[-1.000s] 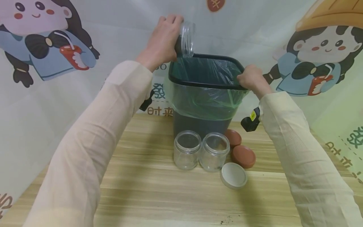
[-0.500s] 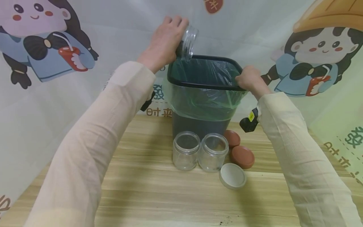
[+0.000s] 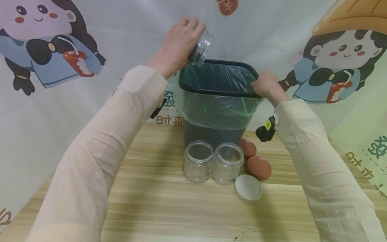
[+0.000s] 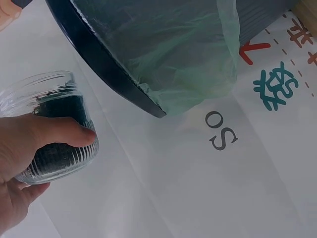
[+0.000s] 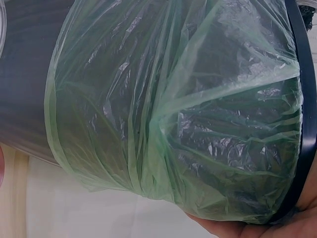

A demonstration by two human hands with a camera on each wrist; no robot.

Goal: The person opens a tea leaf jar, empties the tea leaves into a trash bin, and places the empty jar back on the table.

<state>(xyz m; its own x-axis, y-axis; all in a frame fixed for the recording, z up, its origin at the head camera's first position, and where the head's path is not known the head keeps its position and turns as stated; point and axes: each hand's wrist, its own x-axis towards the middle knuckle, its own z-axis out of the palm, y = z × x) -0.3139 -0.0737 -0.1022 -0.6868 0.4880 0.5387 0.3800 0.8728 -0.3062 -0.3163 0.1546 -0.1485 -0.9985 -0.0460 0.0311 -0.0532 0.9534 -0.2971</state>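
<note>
My left hand (image 3: 176,47) holds a clear ribbed jar (image 3: 206,46) with dark, loose-looking contents, which the left wrist view shows through the side of the jar (image 4: 62,105). The jar is tilted, mouth to the right and downward, just above the left back part of the bin's rim. Below it stands a dark grey waste bin (image 3: 208,134) with a black rim and a thin green bag (image 3: 216,109) folded over it. My right hand (image 3: 267,84) grips the rim at its right side. In the right wrist view, part of that hand (image 5: 233,229) is under the bag and rim.
Two uncovered clear jars (image 3: 198,168) (image 3: 227,169) stand in front of the bin. Two reddish lids (image 3: 259,168) (image 3: 248,148) and a pale grey lid (image 3: 248,189) lie to their right. Dark crumbs (image 3: 244,236) dot the wooden table (image 3: 169,208). A printed cloth (image 3: 127,37) hangs behind.
My left hand has shifted a little to the right and tipped the jar further down toward the bin. The right hand keeps its hold on the rim.
</note>
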